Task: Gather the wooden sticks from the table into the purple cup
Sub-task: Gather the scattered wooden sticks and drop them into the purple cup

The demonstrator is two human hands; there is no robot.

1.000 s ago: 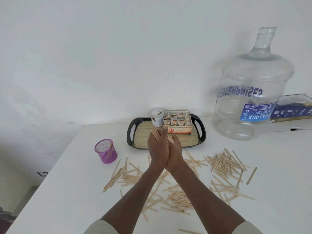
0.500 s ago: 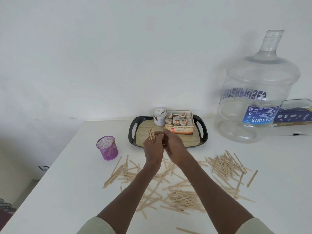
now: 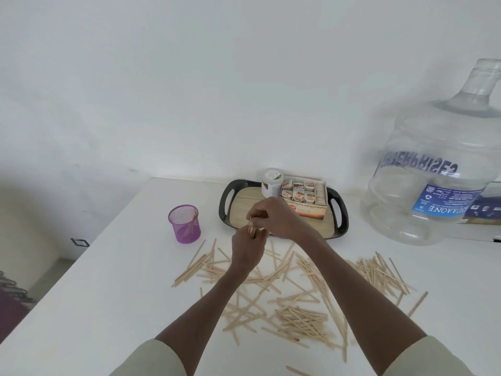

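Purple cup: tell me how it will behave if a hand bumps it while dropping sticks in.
The purple cup looks like thin mesh, so probably light and easy to shove. It holds only a few sticks, which add little weight. It is taller than wide, so a knock near the rim might tip it.

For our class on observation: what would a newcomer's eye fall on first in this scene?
Probably the big clear water jug at the table's right rear, then the wooden sticks strewn across the white table. At centre, the left hand and right hand grip a small bundle of sticks, with the purple mesh cup to their left.
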